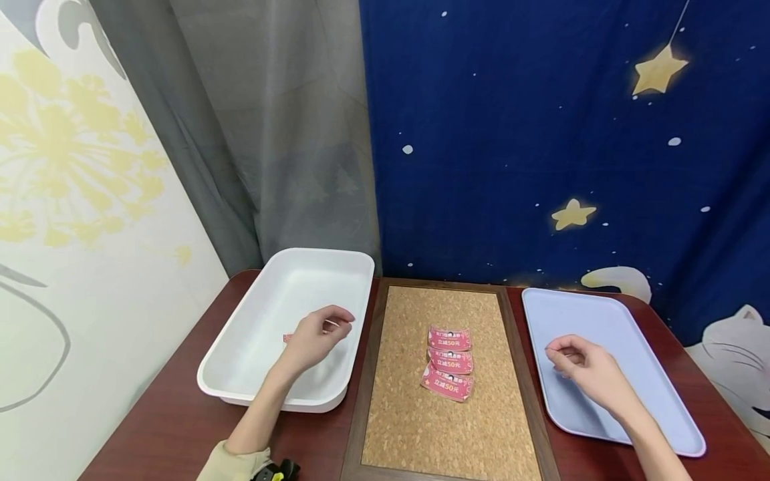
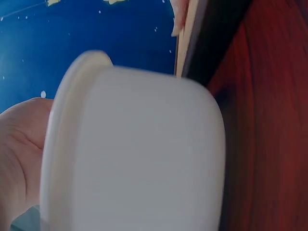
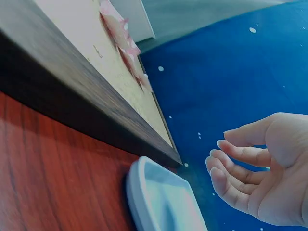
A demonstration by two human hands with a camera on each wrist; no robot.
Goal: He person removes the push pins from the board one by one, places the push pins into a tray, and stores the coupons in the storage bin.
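Note:
My left hand (image 1: 317, 335) hovers over the white plastic tub (image 1: 236, 347), its fingers loosely bent and nothing seen between them. Partly behind that hand, a small pink piece of paper (image 1: 287, 338) shows in the tub. Three pink coupons, upper (image 1: 442, 342), middle (image 1: 444, 364) and lower (image 1: 442, 385), overlap in a column on the cork board (image 1: 409, 434); a small round dot marks the top of each. Above the pale blue tray (image 1: 601, 314), my right hand (image 1: 592, 374) hangs with loosely curled fingers; the right wrist view shows it holding nothing.
The board's dark wooden frame (image 1: 361, 414) stands between tub and tray on a reddish-brown table (image 1: 174, 427). Behind rise a grey curtain (image 1: 301, 133) and a blue starry curtain (image 1: 481, 167). A patterned white wall (image 1: 78, 280) borders the left side.

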